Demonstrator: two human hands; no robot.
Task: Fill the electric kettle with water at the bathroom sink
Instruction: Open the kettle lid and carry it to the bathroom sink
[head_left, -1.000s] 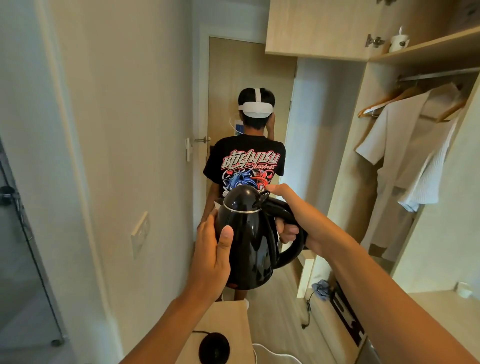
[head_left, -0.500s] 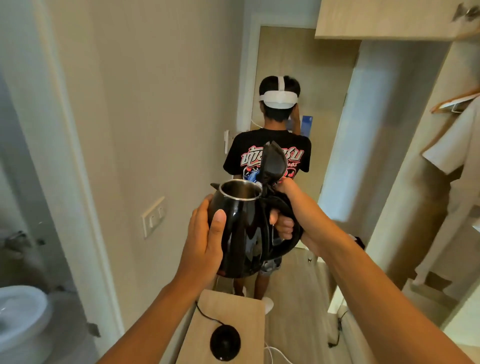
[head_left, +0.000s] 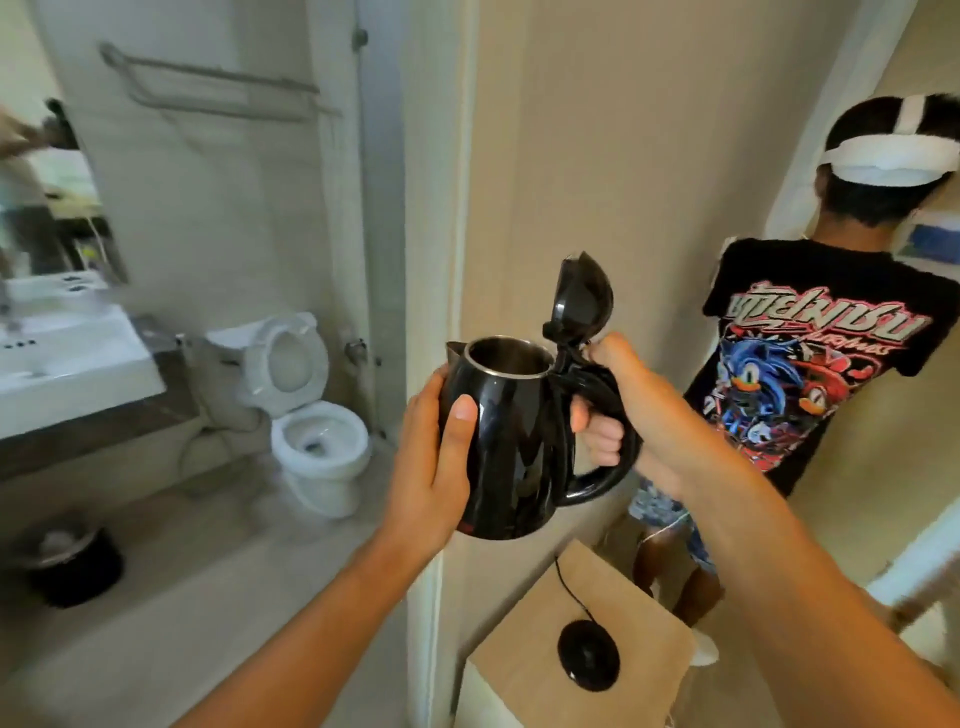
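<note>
A glossy black electric kettle (head_left: 511, 441) is held up in front of me, its lid (head_left: 579, 299) flipped upright and the steel-rimmed mouth open. My right hand (head_left: 605, 410) grips the kettle's handle, thumb on top near the lid hinge. My left hand (head_left: 431, 462) is pressed flat against the kettle's left side, steadying it. The white bathroom sink (head_left: 67, 358) shows at the far left through the doorway, below a mirror.
A white toilet (head_left: 306, 415) stands at the back of the bathroom, a dark bin (head_left: 72, 564) on its floor. The door frame (head_left: 441, 208) is straight ahead. The kettle's base (head_left: 588, 656) lies on a wooden cabinet. A person in a black T-shirt (head_left: 810, 364) stands at right.
The kettle's lid went from closed to fully open. My view swung left, bringing the bathroom, sink and toilet into sight. Both hands keep their hold.
</note>
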